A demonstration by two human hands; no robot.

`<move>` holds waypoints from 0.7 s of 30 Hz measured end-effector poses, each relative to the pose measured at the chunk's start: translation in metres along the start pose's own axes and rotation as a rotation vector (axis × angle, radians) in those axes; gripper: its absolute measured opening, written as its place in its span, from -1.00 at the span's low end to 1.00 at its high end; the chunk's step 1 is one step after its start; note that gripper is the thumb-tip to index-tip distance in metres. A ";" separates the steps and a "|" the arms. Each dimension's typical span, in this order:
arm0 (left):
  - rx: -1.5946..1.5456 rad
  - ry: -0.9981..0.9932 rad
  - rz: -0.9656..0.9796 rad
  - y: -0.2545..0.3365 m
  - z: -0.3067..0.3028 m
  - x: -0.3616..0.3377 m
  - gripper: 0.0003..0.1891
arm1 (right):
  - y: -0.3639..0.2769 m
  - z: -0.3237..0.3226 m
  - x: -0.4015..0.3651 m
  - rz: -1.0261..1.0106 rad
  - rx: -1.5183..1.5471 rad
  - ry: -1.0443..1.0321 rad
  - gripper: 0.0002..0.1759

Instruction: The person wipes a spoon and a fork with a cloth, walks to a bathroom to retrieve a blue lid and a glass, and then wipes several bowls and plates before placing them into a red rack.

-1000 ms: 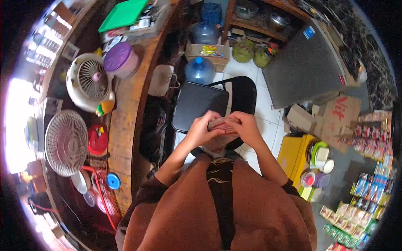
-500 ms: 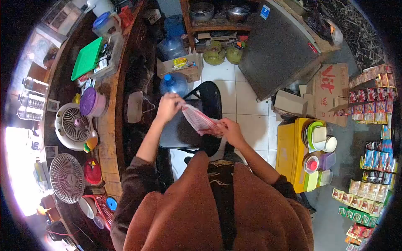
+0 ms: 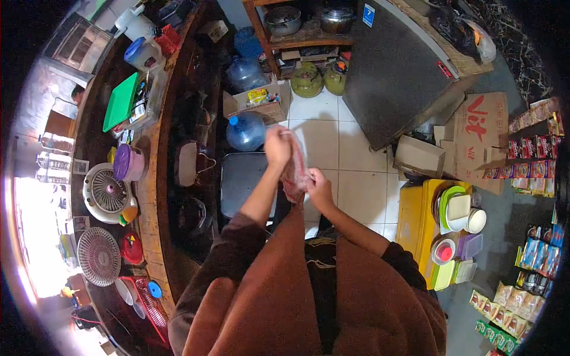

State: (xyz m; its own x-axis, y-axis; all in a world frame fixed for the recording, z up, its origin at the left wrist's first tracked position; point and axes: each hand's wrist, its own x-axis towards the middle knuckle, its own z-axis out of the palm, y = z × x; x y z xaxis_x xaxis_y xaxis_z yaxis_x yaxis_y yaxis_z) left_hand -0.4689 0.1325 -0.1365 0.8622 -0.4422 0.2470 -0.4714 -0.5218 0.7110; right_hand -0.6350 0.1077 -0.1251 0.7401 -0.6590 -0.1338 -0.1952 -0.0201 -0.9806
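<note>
A pink-and-white cloth (image 3: 293, 178) hangs between my two hands, bunched and partly folded. Its upper end is gripped in my left hand (image 3: 277, 148), fingers closed around it. Lower and to the right, my right hand (image 3: 319, 190) pinches the cloth's edge with bent fingers. Beneath and left of the cloth is the black seat of a chair (image 3: 243, 187), partly covered by my left forearm. A blue water jug (image 3: 245, 133) stands on the floor just beyond the chair.
On the left runs a wooden counter (image 3: 151, 202) with fans, tubs and a green tray (image 3: 121, 102). To the right are a yellow box (image 3: 414, 222) carrying plastic containers, a cardboard box (image 3: 480, 133) and hanging sachets. A dark fridge (image 3: 398, 71) and green gas cylinders (image 3: 307, 80) stand ahead.
My left hand has moved right, closer to my right hand. The cloth, earlier stretched slantwise between them, now hangs more steeply and bunched. The view has shifted slightly.
</note>
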 end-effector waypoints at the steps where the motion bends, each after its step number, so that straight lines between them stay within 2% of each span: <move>1: -0.213 0.112 -0.146 -0.008 -0.012 -0.006 -0.85 | -0.017 0.001 0.000 -0.238 -0.025 0.006 -0.85; 3: -0.443 0.272 -0.165 -0.027 -0.054 -0.018 -0.85 | -0.023 0.011 -0.001 -0.218 -0.033 -0.185 -0.82; 4: -0.547 0.266 -0.201 -0.029 -0.082 -0.024 -0.90 | -0.033 0.018 -0.004 -0.238 -0.072 -0.258 -0.81; 5: -0.662 0.303 -0.130 -0.057 -0.097 -0.028 -0.85 | -0.042 0.026 -0.007 -0.294 -0.058 -0.325 -0.81; 6: -0.781 0.216 -0.099 -0.077 -0.119 -0.036 -0.89 | -0.047 0.036 -0.009 -0.350 -0.043 -0.393 -0.80; 7: -0.908 0.171 -0.140 -0.100 -0.137 -0.043 -0.87 | -0.044 0.052 -0.013 -0.296 -0.149 -0.409 -0.81; 8: -0.854 0.278 -0.207 -0.085 -0.156 -0.049 -0.87 | -0.050 0.063 -0.015 -0.282 -0.110 -0.496 -0.81; 10: -0.825 0.305 -0.175 -0.083 -0.185 -0.049 -0.87 | -0.053 0.088 -0.021 -0.317 -0.106 -0.565 -0.82; 11: -0.805 0.264 -0.229 -0.082 -0.201 -0.043 -0.93 | -0.054 0.098 -0.024 -0.354 -0.104 -0.581 -0.81; 12: -0.781 0.302 -0.255 -0.081 -0.206 -0.038 -0.92 | -0.055 0.106 -0.028 -0.348 -0.098 -0.574 -0.81; 15: -0.622 0.194 -0.252 -0.075 -0.197 -0.007 -0.85 | -0.055 0.115 -0.032 -0.376 -0.032 -0.448 -0.78; 16: -0.599 0.092 -0.155 -0.094 -0.181 0.005 -0.82 | -0.052 0.114 -0.031 -0.374 -0.036 -0.441 -0.78; 18: -0.521 -0.061 -0.055 -0.100 -0.138 0.024 -0.82 | -0.037 0.106 -0.030 -0.216 0.043 -0.275 -0.78; 20: -0.360 -0.114 0.083 -0.078 -0.089 0.031 -0.88 | -0.018 0.085 -0.028 -0.161 -0.090 -0.148 -0.77; 21: -0.355 -0.221 -0.012 -0.067 -0.066 0.029 -0.87 | 0.001 0.076 -0.027 -0.106 -0.204 -0.073 -0.76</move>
State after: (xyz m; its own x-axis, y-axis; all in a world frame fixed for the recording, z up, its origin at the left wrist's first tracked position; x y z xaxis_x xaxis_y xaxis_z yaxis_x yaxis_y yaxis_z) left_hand -0.4000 0.2022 -0.1333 0.7885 -0.6038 0.1173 -0.3346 -0.2610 0.9055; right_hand -0.6063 0.1825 -0.1335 0.8065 -0.5892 -0.0491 -0.2343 -0.2422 -0.9415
